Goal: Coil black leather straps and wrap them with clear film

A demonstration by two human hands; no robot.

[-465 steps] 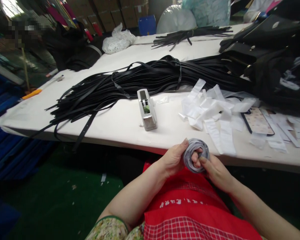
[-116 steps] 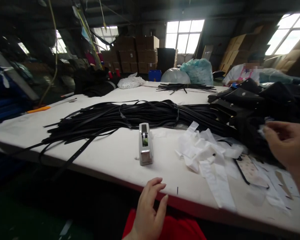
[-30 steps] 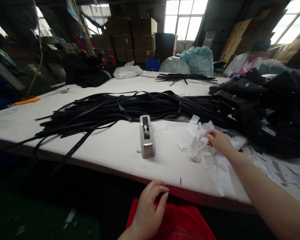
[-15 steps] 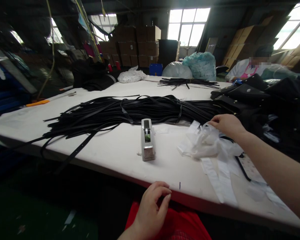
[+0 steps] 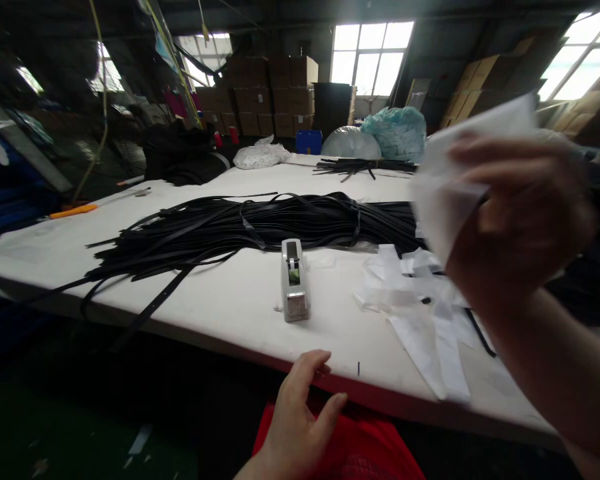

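Observation:
My right hand (image 5: pixel 525 207), raised high at the right and blurred by motion, has its fingers closed on a thin white strip (image 5: pixel 437 193), part of which covers the view behind. Below it, more loose white strips (image 5: pixel 450 347) lie in a tangled heap on the table. My left hand (image 5: pixel 303 413) is at the table's front edge above red clothing, thumb and fingers apart, holding nothing. Between the hands and farther in stands a small grey device that looks like a stapler (image 5: pixel 295 283).
A long tied bundle of black straps (image 5: pixel 290 220) crosses the white table (image 5: pixel 205 293), some ends hanging over its front edge. Farther back lie a smaller strap bundle (image 5: pixel 360 165) and a plastic bag (image 5: pixel 261 155). An orange-handled tool (image 5: pixel 73 211) rests at the left edge.
My right hand has risen from the heap toward me, pulling a white strip up with it. My left hand has opened its thumb and fingers wider.

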